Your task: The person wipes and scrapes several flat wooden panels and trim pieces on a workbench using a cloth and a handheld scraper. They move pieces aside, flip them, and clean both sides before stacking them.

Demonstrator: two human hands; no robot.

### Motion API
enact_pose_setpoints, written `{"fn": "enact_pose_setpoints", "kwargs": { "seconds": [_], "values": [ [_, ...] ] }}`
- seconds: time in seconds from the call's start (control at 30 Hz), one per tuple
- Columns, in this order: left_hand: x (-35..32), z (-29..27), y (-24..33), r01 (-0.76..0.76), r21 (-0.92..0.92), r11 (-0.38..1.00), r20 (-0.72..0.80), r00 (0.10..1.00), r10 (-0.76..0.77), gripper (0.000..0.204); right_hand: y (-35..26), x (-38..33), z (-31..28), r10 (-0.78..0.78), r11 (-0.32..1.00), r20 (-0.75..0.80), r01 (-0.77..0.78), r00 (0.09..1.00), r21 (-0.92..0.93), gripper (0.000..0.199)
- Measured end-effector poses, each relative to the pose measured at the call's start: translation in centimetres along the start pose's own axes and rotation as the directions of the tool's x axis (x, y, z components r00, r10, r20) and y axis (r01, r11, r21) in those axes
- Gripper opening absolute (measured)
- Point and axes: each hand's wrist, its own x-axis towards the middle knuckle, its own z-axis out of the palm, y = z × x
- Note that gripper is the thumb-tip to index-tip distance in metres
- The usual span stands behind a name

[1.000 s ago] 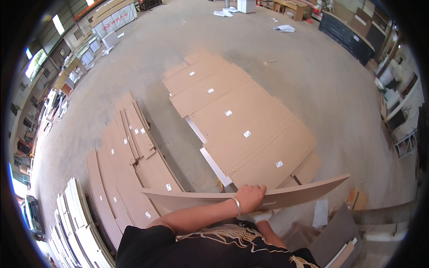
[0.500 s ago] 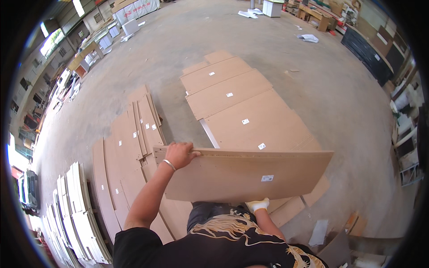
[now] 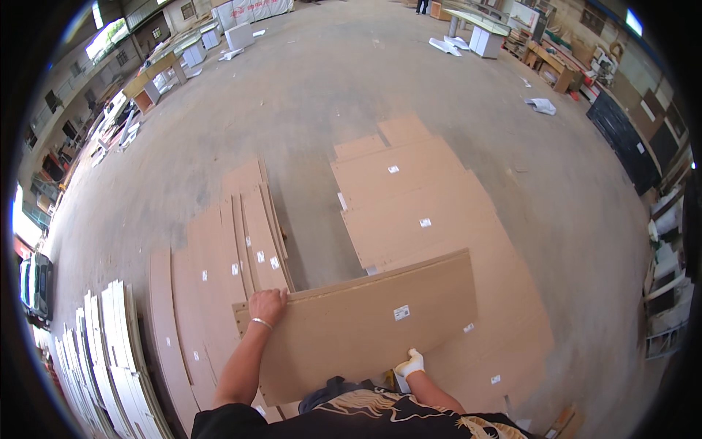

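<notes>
A long brown board with a white label is held tilted in front of my body. My bare left hand, a bangle at its wrist, grips the upper edge near the left end, where small drilled holes show. My right hand, in a pale glove, holds the lower edge near the middle; its fingers are partly hidden behind the board. Beyond and to the right, overlapping brown panels lie flat on the floor. Narrower brown panels lie in rows at the left.
White strips are stacked at the lower left. Concrete floor stretches ahead. A dark wrapped panel leans at the right, near a crumpled white sheet. Workbenches stand at the back.
The board has turned, its right end swinging away from me and its face tipping up. Both hands have moved lower and slightly left with it. The view has shifted.
</notes>
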Motion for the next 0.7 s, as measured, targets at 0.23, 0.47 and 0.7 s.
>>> {"fn": "enact_pose_setpoints", "kwargs": {
  "seconds": [0.23,0.47,0.7],
  "values": [
    [12.5,-4.5,-9.1,0.127,0.026,0.992,0.001,0.992,-0.127,0.052,7.0,6.2,16.4,0.003,1.0,0.102,-0.001,0.995,-0.022,0.025],
    [32.0,-3.6,-11.0,0.121,0.129,0.984,0.089,0.987,-0.133,0.057,7.8,15.5,31.1,-0.078,0.997,-0.018,0.078,0.997,0.011,0.028],
    [55.5,-0.6,-7.1,0.096,0.149,0.984,0.266,0.955,-0.133,0.062,5.0,18.3,48.0,-0.274,0.958,0.143,0.258,0.951,0.12,0.039]
  ]
}}
